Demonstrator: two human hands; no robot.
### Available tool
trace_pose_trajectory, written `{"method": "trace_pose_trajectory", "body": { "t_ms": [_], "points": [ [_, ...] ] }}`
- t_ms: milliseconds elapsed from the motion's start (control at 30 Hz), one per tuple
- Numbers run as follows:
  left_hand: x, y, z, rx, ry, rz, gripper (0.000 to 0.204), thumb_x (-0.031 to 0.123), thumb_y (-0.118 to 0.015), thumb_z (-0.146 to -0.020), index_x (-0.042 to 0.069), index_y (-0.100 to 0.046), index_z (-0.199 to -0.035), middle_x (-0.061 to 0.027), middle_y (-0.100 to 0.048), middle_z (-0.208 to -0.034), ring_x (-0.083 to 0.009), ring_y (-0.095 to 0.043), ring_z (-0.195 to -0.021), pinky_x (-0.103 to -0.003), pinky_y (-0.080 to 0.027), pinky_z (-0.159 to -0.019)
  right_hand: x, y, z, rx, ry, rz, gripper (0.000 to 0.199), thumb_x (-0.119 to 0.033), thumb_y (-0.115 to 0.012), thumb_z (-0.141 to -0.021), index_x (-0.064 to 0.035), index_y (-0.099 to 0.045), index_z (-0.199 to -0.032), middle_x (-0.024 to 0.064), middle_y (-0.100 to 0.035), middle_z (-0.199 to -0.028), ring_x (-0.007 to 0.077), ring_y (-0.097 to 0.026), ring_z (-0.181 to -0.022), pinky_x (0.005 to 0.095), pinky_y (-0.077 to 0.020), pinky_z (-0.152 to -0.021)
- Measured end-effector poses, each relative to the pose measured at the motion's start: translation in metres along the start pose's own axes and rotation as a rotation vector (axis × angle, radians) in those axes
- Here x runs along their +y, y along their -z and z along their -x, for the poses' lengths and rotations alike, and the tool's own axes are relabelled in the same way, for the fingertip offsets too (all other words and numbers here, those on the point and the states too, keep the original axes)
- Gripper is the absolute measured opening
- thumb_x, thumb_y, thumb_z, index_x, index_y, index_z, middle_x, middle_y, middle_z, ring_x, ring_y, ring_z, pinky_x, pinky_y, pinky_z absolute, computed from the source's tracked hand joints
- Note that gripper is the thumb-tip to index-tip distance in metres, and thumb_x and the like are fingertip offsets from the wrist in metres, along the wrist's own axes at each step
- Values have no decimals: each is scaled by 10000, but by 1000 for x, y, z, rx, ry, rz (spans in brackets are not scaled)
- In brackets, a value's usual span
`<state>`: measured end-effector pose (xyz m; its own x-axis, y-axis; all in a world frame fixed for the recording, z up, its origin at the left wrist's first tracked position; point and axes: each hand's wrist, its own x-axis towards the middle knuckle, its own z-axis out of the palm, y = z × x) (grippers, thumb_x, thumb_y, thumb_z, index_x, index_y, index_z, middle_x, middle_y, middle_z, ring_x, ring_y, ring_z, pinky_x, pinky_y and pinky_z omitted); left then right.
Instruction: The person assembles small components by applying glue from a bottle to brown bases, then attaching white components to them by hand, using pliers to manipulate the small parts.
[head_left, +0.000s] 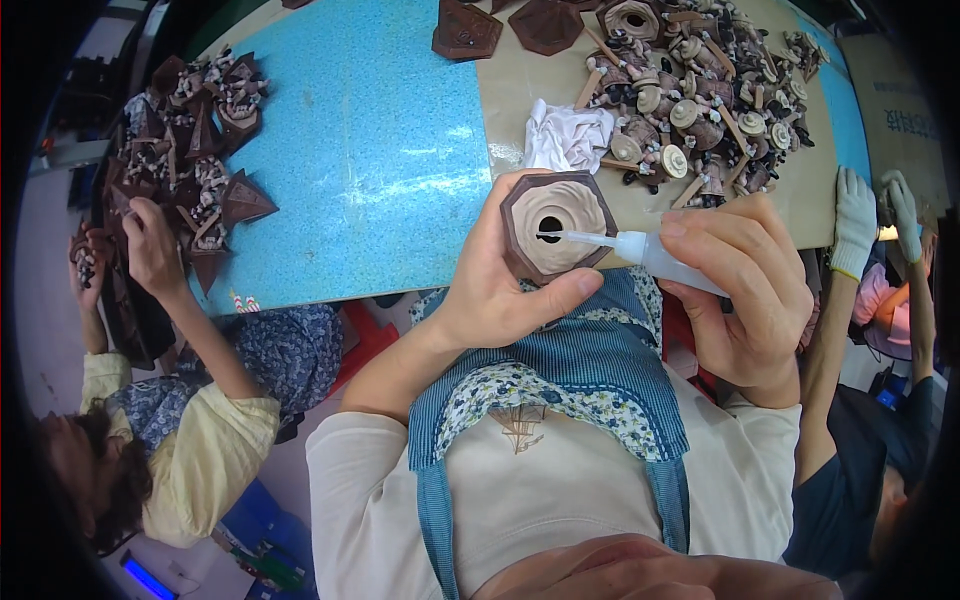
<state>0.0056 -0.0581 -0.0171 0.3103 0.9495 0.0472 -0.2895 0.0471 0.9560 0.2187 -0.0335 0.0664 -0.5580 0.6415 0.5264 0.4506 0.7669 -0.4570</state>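
My left hand [500, 280] grips a brown hexagonal base [515, 225], its thumb along the lower edge. Facing up is a beige, rippled round inside [580, 215] with a dark hole in the middle. My right hand [745, 285] pinches a small translucent squeeze bottle [675, 263]. The bottle's thin nozzle [590, 238] reaches across the base from the right, with its tip over the hole; whether it touches the rim there I cannot tell.
A white cloth [568, 135] lies behind the base. Heaped at the back right are several painted figurines [700, 110]. Brown hexagonal pieces [468, 30] lie at the far edge. A co-worker's hand [155, 245] works by a pile [205, 170] at left; a gloved hand [853, 220] shows at right.
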Motion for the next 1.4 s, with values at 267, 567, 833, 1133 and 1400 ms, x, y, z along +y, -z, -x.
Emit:
{"method": "trace_pose_trajectory", "body": {
  "t_ms": [267,567,833,1133,1400],
  "points": [
    [-1,-3,-1,-15,-17,53,711,93,-770,-766,-7,-332,-1317,-102,-515,-1189,-163,-524,-1104,-312,-421,-971,2,-2,-5,6,55,69,340,-34,-678,-607,22,-666,-942,129,-655,-850,258,-570,-686,338,-416,-575],
    [-1,-1,-1,-13,-8,47,707,93,-769,-767,-3,-338,-1319,-102,-527,-1179,-161,-527,-1105,-311,-428,-963,0,-3,-7,1,70,103,317,-45,-671,-624,17,-668,-934,121,-655,-845,250,-563,-671,337,-404,-570],
    [1,-2,-1,-13,20,43,705,104,-775,-765,6,-352,-1321,-101,-530,-1179,-165,-525,-1104,-310,-422,-967,0,-3,-7,-1,65,107,323,-65,-670,-611,11,-668,-925,118,-652,-839,239,-549,-653,331,-393,-570],
    [17,-1,-2,29,72,-91,713,113,-807,-715,5,-392,-1284,-129,-511,-1182,-200,-533,-1102,-317,-425,-957,9,-8,28,170,-321,-340,339,50,-683,-726,39,-570,-1046,174,-629,-946,236,-605,-770,340,-482,-704],
    [36,7,-13,301,-374,-1244,708,82,-854,-636,2,-434,-1201,-201,-458,-1287,-253,-531,-1114,-351,-465,-913,59,-14,111,717,-599,-549,355,88,-598,-838,53,-494,-1175,166,-578,-1167,222,-598,-1055,329,-466,-910]
  ]
}}
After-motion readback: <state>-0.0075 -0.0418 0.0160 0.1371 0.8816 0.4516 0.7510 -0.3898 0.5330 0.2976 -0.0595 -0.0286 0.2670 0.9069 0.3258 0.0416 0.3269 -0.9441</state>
